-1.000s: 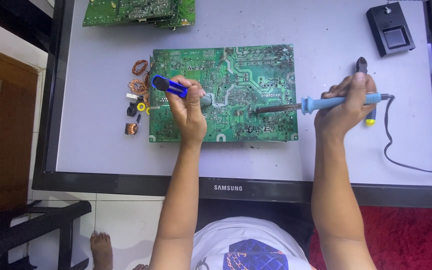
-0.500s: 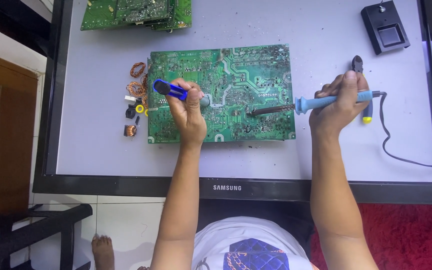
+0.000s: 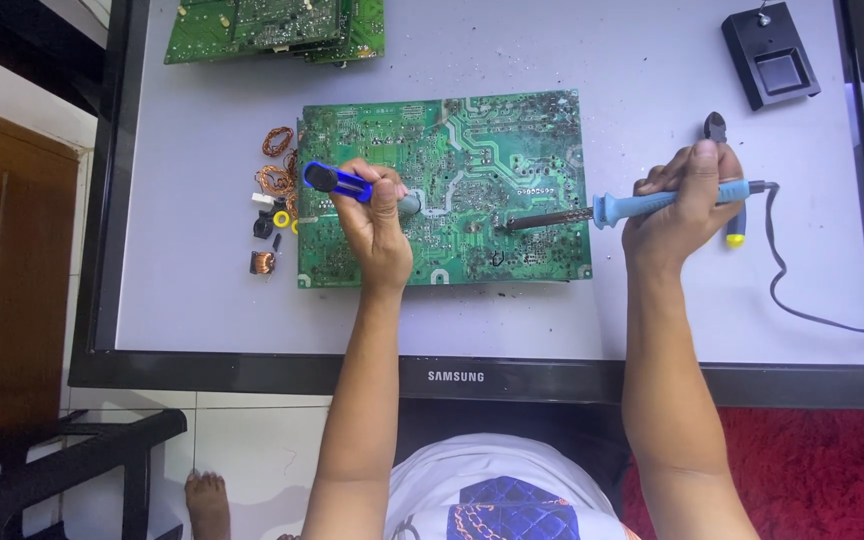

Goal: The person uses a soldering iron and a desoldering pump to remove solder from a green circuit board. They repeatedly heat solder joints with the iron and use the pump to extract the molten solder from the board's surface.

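Hands are both busy over the green circuit board (image 3: 472, 150), which lies flat on the grey screen panel (image 3: 652, 60), long side running left to right. Left hand (image 3: 377, 225) is wrapped around a blue desoldering pump (image 3: 337, 182), resting on the board's left half. Right hand (image 3: 687, 200) grips the blue-handled soldering iron (image 3: 642, 205) just off the right edge, its shaft lying level, tip pointing left onto the board toward the pump.
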